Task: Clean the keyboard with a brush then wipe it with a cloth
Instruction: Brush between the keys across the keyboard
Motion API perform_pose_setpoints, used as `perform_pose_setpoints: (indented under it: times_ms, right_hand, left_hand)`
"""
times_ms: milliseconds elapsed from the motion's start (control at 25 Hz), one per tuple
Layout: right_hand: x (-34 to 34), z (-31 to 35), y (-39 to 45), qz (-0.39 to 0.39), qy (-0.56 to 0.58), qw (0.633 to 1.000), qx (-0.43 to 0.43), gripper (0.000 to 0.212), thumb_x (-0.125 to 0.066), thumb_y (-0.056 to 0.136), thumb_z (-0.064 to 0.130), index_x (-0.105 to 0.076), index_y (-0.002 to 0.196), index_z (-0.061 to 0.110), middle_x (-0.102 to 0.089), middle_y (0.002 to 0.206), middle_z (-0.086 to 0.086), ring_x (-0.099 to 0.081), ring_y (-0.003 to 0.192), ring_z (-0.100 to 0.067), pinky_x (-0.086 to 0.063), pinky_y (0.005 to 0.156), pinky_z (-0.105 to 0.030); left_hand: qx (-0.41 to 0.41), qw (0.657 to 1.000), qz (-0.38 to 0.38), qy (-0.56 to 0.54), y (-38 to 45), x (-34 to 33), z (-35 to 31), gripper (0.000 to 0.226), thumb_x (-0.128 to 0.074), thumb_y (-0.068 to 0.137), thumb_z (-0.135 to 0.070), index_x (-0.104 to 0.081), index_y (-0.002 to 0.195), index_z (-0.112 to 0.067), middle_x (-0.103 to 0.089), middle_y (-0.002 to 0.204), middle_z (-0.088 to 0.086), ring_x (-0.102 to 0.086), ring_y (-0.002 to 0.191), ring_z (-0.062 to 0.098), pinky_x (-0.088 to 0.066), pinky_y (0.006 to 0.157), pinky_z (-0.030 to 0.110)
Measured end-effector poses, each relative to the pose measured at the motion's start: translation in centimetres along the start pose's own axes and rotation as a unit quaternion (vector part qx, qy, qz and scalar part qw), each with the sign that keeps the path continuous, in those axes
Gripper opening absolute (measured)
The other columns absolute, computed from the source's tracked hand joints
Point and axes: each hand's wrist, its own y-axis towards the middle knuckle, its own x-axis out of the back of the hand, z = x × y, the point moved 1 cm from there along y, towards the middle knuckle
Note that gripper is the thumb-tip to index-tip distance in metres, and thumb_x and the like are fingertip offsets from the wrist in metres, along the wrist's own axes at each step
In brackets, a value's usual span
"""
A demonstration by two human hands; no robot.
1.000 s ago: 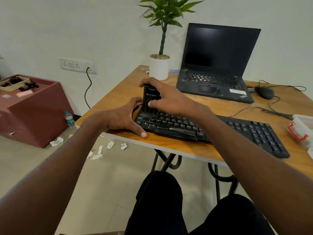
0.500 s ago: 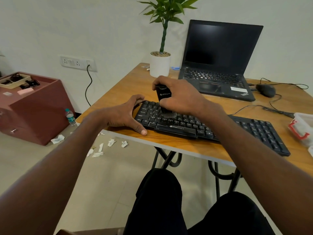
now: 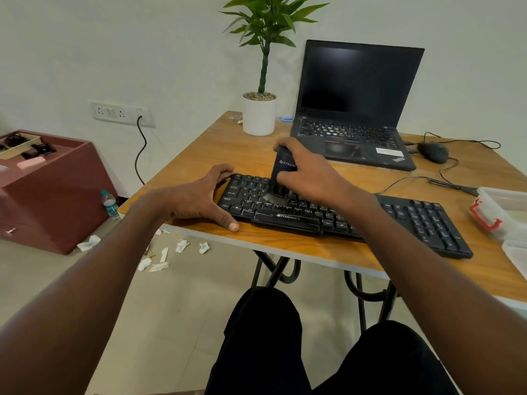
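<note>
So the brush (image 3: 281, 178) has moved: a second ago you had it at the keyboard's (image 3: 342, 215) far-left corner, now it's a few columns rightward, bristles down on the letter keys left of centre. That reads as the brushing pass working across; most of the board to the right looks unbrushed and the cloth wipe hasn't begun.

Left of the keyboard, your left hand (image 3: 199, 198) hasn't shifted: fingers spread and fairly straight along the board's left end, thumb tip on the table (image 3: 285, 243) at its front-left corner, bracing it, gripping nothing.

Over the keyboard's left half, your right hand (image 3: 308, 178) is wrapped round the brush's dark handle, fingers curled over the top, thumb on the near face, handle near upright. Bristles are blurred, so likely mid-stroke, though contact is hard to confirm.

Behind the keyboard: plant pot (image 3: 259, 116), laptop (image 3: 353, 109), mouse (image 3: 433, 151). No cloth identifiable.
</note>
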Motion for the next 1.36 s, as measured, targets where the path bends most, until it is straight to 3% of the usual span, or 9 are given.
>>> perform_pose_setpoints:
  times_ms: [120, 280, 480, 600, 720, 1040, 1200, 1280, 1360]
  right_hand:
    - [0.8, 1.0, 0.0, -0.005, -0.147, 0.989, 0.003, 0.061, -0.065, 0.091, 0.017, -0.038, 0.145, 0.028, -0.058, 0.121, -0.012, -0.063, 0.099, -0.029, -0.061, 0.081, -0.043]
    - [-0.2, 2.1, -0.8, 0.035, -0.073, 0.994, 0.073, 0.066, -0.065, 0.094, 0.009, -0.036, 0.147, 0.035, -0.057, 0.129, -0.01, -0.061, 0.11, -0.027, -0.061, 0.088, -0.044]
    - [2.2, 2.0, -0.6, 0.057, -0.193, 0.979, 0.03, 0.068, -0.069, 0.089, 0.004, -0.041, 0.143, 0.032, -0.057, 0.127, -0.007, -0.059, 0.111, -0.026, -0.06, 0.089, -0.044]
    - [0.1, 3.2, -1.0, 0.014, -0.056, 0.995, 0.082, 0.064, -0.07, 0.092, 0.005, -0.045, 0.141, 0.037, -0.061, 0.128, -0.005, -0.064, 0.106, -0.022, -0.063, 0.081, -0.04]
    - [-1.3, 3.1, -0.9, 0.024, -0.035, 0.994, 0.104, 0.067, -0.065, 0.095, 0.002, -0.045, 0.144, 0.044, -0.063, 0.128, 0.001, -0.063, 0.103, -0.017, -0.062, 0.079, -0.039]
    - [3.8, 0.2, -3.2, 0.044, -0.152, 0.987, -0.011, 0.066, -0.064, 0.098, 0.009, -0.041, 0.149, 0.046, -0.057, 0.138, -0.006, -0.065, 0.106, -0.023, -0.062, 0.083, -0.043]
    - [2.2, 0.6, -3.6, -0.028, -0.073, 0.996, 0.039, 0.074, -0.063, 0.098, 0.008, -0.035, 0.148, 0.054, -0.063, 0.129, -0.004, -0.067, 0.101, -0.022, -0.064, 0.079, -0.043]
    - [1.4, 0.4, -3.6, -0.058, -0.073, 0.994, 0.057, 0.073, -0.065, 0.098, 0.009, -0.036, 0.147, 0.056, -0.065, 0.129, -0.001, -0.066, 0.105, -0.021, -0.063, 0.081, -0.045]
    - [1.3, -0.1, -3.6, -0.053, -0.061, 0.995, 0.059, 0.07, -0.068, 0.098, 0.017, -0.037, 0.147, 0.055, -0.066, 0.13, 0.002, -0.066, 0.106, -0.02, -0.062, 0.084, -0.045]
  left_hand:
    - [0.004, 1.0, 0.002, 0.004, 0.0, 0.0, 0.0, 0.141, -0.104, 0.055, -0.035, -0.009, 0.158, -0.05, -0.034, 0.148, -0.017, -0.045, 0.134, 0.013, -0.045, 0.109, 0.031]
    - [0.007, 1.0, 0.003, 0.016, 0.0, 0.0, -0.1, 0.142, -0.104, 0.056, -0.036, -0.008, 0.159, -0.048, -0.035, 0.147, -0.015, -0.046, 0.129, 0.011, -0.045, 0.105, 0.028]
    - [0.006, 1.0, 0.004, 0.01, -0.1, 0.0, -0.1, 0.14, -0.103, 0.057, -0.033, -0.008, 0.159, -0.047, -0.035, 0.143, -0.02, -0.045, 0.13, 0.008, -0.044, 0.101, 0.024]
    - [0.008, 1.0, 0.005, 0.009, -0.2, 0.0, -0.2, 0.143, -0.104, 0.055, -0.036, -0.007, 0.159, -0.049, -0.037, 0.143, -0.017, -0.046, 0.13, 0.011, -0.045, 0.103, 0.028]
    - [0.008, 1.0, 0.004, 0.009, -0.2, -0.2, -0.4, 0.145, -0.103, 0.051, -0.039, -0.006, 0.159, -0.049, -0.036, 0.149, -0.012, -0.046, 0.134, 0.015, -0.045, 0.108, 0.032]
    - [0.011, 1.0, 0.001, 0.018, 0.0, -0.1, -0.3, 0.144, -0.1, 0.052, -0.038, -0.007, 0.161, -0.043, -0.034, 0.147, -0.016, -0.043, 0.133, 0.014, -0.044, 0.098, 0.023]
    - [0.019, 0.998, 0.01, 0.063, -0.2, 0.1, -0.9, 0.148, -0.095, 0.045, -0.072, -0.007, 0.162, -0.046, -0.025, 0.167, -0.008, -0.036, 0.145, 0.02, -0.037, 0.118, 0.038]
    - [-0.002, 0.996, -0.032, 0.081, 0.0, -0.6, -2.6, 0.13, -0.076, 0.057, -0.088, -0.014, 0.162, -0.043, -0.025, 0.17, -0.002, -0.035, 0.148, 0.024, -0.033, 0.122, 0.048]
    - [-0.066, 0.979, -0.145, 0.128, 1.1, -2.3, -4.7, 0.095, -0.049, 0.08, -0.089, -0.032, 0.159, -0.038, -0.038, 0.165, 0.0, -0.041, 0.145, 0.023, -0.038, 0.117, 0.053]
